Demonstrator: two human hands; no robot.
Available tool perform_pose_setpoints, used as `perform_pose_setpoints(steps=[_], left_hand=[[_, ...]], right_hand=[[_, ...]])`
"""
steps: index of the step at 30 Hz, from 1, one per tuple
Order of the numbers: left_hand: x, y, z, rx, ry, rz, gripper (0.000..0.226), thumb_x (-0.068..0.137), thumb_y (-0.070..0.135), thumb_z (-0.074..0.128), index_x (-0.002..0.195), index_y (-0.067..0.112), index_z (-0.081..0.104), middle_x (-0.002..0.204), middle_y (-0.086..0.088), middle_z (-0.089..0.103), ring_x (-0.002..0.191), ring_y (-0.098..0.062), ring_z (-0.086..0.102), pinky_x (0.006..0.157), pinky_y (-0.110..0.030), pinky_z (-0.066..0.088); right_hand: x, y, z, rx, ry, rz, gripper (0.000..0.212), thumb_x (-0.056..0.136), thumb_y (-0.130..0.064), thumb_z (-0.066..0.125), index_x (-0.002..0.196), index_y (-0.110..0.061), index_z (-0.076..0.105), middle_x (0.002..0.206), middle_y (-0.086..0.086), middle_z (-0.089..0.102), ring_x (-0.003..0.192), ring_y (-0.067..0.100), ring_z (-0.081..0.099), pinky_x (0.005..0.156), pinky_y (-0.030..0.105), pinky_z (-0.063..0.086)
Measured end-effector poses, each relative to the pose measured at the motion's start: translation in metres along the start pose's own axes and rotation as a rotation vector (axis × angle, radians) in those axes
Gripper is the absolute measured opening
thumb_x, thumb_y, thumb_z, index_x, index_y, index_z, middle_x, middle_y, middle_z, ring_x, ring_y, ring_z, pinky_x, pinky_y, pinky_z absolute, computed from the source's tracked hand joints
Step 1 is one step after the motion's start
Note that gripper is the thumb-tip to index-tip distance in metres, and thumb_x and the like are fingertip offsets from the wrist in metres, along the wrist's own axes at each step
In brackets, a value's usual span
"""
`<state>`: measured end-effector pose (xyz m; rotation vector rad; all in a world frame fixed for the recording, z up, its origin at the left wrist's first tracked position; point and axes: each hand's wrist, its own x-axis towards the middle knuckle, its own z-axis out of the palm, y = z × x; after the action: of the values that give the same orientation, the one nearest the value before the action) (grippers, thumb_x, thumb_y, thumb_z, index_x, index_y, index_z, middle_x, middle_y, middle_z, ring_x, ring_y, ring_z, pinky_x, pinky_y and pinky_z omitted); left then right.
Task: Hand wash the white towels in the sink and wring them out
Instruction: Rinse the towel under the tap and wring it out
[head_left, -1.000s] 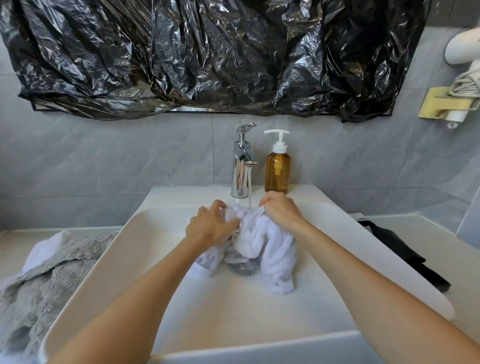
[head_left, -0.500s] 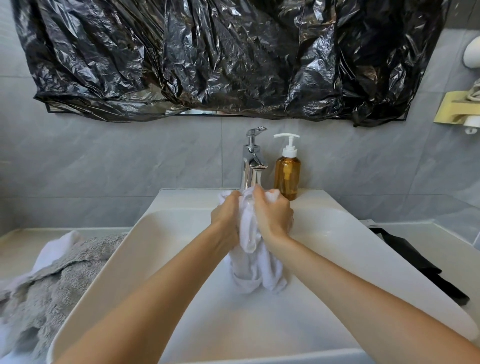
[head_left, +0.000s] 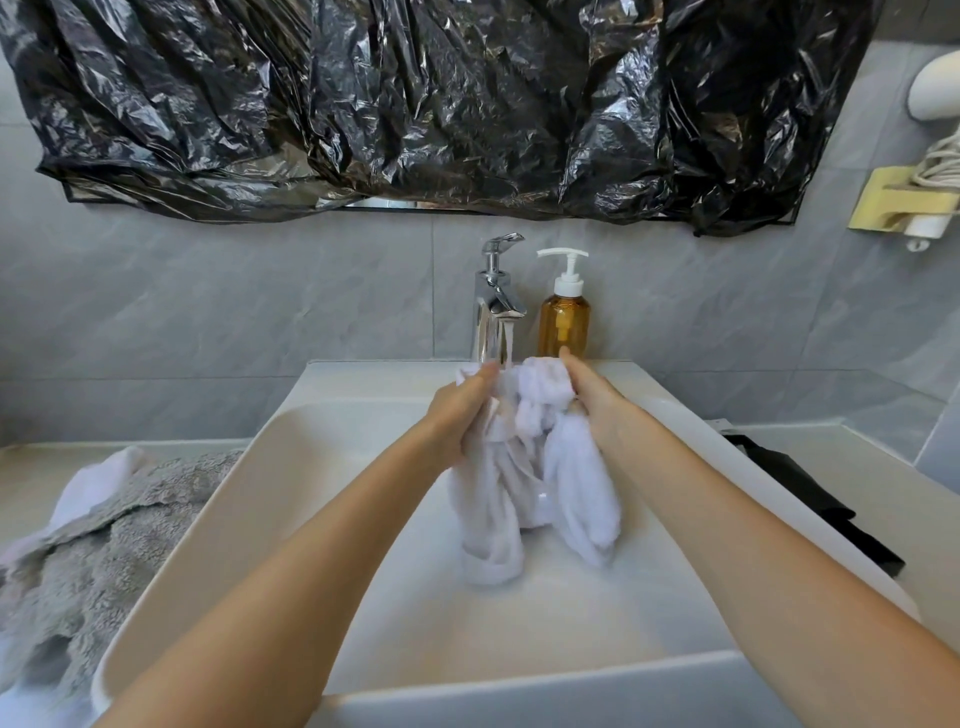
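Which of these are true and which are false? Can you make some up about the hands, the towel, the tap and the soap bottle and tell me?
1. Both hands hold the white towel: the left hand and the right hand each grip its bunched top. True.
2. The tap is turned off. False: a thin stream of water runs from it onto the towel.
3. The soap bottle stands to the right of the tap. True.
4. The towel lies flat on the bottom of the sink. False: it is lifted, with its ends hanging down.
5. The grey towel is in the sink. False: it lies on the counter to the sink's left.
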<state>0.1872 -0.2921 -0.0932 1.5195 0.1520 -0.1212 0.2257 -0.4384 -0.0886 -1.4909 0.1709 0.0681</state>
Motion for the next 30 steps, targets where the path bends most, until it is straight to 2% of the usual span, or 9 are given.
perform_pose_setpoints(steps=[3, 6, 8, 11, 16, 19, 23, 25, 30], left_hand=[[-0.005, 0.0, -0.01, 0.037, 0.001, -0.052, 0.049, 0.095, 0.059, 0.045, 0.107, 0.016, 0.064, 0.088, -0.001, 0.064, 0.076, -0.015, 0.058, 0.078, -0.03, 0.041], [-0.003, 0.0, -0.013, 0.014, 0.007, -0.044, 0.067, 0.084, 0.072, 0.051, 0.117, 0.015, 0.062, 0.105, -0.006, 0.066, 0.09, -0.019, 0.063, 0.076, -0.031, 0.047], [0.003, -0.006, -0.01, -0.036, 0.002, -0.031, 0.081, 0.071, 0.079, 0.058, 0.12, 0.015, 0.066, 0.114, -0.01, 0.069, 0.102, -0.026, 0.067, 0.086, -0.035, 0.052], [0.014, -0.015, -0.002, -0.109, 0.031, -0.043, 0.084, 0.056, 0.083, 0.06, 0.106, 0.016, 0.071, 0.104, -0.01, 0.073, 0.096, -0.026, 0.071, 0.079, -0.034, 0.053], [0.011, -0.013, 0.016, -0.11, 0.082, -0.026, 0.061, 0.077, 0.068, 0.06, 0.099, 0.013, 0.069, 0.087, -0.009, 0.072, 0.086, -0.026, 0.07, 0.077, -0.036, 0.057], [0.01, -0.012, 0.019, -0.045, 0.166, -0.048, 0.064, 0.064, 0.067, 0.06, 0.101, 0.015, 0.067, 0.09, -0.008, 0.072, 0.089, -0.027, 0.068, 0.086, -0.037, 0.054], [0.015, -0.013, 0.015, 0.2, 0.346, 0.047, 0.044, 0.087, 0.049, 0.052, 0.109, 0.013, 0.062, 0.105, -0.009, 0.068, 0.098, -0.029, 0.063, 0.088, -0.035, 0.048], [0.016, -0.014, 0.014, 0.308, 0.375, 0.124, 0.047, 0.092, 0.049, 0.046, 0.11, 0.01, 0.064, 0.109, -0.011, 0.068, 0.102, -0.031, 0.061, 0.09, -0.035, 0.048], [0.006, -0.003, -0.004, 0.379, -0.042, 0.24, 0.069, 0.081, 0.079, 0.046, 0.106, 0.017, 0.065, 0.107, -0.006, 0.07, 0.095, -0.019, 0.064, 0.086, -0.032, 0.048]], right_hand=[[-0.012, 0.0, 0.018, 0.029, 0.002, -0.048, 0.05, 0.073, -0.043, 0.073, 0.103, -0.003, 0.069, 0.102, 0.018, 0.071, 0.091, 0.032, 0.067, 0.086, 0.037, 0.051], [-0.028, 0.002, 0.035, -0.048, 0.02, -0.161, 0.022, 0.085, -0.033, 0.067, 0.079, -0.012, 0.068, 0.082, 0.008, 0.071, 0.082, 0.026, 0.067, 0.079, 0.032, 0.051], [-0.028, 0.008, 0.047, -0.059, 0.032, -0.182, 0.022, 0.086, -0.037, 0.063, 0.08, -0.016, 0.07, 0.09, 0.007, 0.073, 0.089, 0.026, 0.069, 0.088, 0.037, 0.054], [-0.031, 0.009, 0.06, -0.084, 0.169, -0.241, 0.027, 0.087, -0.041, 0.057, 0.074, -0.02, 0.067, 0.091, 0.007, 0.073, 0.09, 0.027, 0.067, 0.087, 0.037, 0.054], [-0.033, 0.004, 0.058, -0.184, 0.379, -0.33, 0.044, 0.092, -0.043, 0.051, 0.055, -0.019, 0.057, 0.077, 0.005, 0.068, 0.085, 0.029, 0.064, 0.078, 0.031, 0.05], [-0.026, 0.002, 0.057, -0.213, 0.406, -0.316, 0.044, 0.095, -0.044, 0.05, 0.07, -0.013, 0.068, 0.092, 0.011, 0.071, 0.092, 0.03, 0.063, 0.08, 0.03, 0.046], [-0.013, -0.001, 0.052, -0.187, 0.28, -0.199, 0.042, 0.103, -0.031, 0.036, 0.113, 0.001, 0.062, 0.12, 0.02, 0.062, 0.111, 0.033, 0.056, 0.09, 0.034, 0.041], [-0.008, -0.002, 0.042, -0.157, 0.238, -0.121, 0.042, 0.104, -0.03, 0.037, 0.122, 0.002, 0.056, 0.124, 0.019, 0.06, 0.107, 0.03, 0.056, 0.085, 0.032, 0.04], [-0.009, -0.013, 0.018, 0.041, 0.176, 0.01, 0.032, 0.102, -0.033, 0.041, 0.089, -0.006, 0.053, 0.084, 0.009, 0.056, 0.083, 0.025, 0.056, 0.082, 0.029, 0.043]])
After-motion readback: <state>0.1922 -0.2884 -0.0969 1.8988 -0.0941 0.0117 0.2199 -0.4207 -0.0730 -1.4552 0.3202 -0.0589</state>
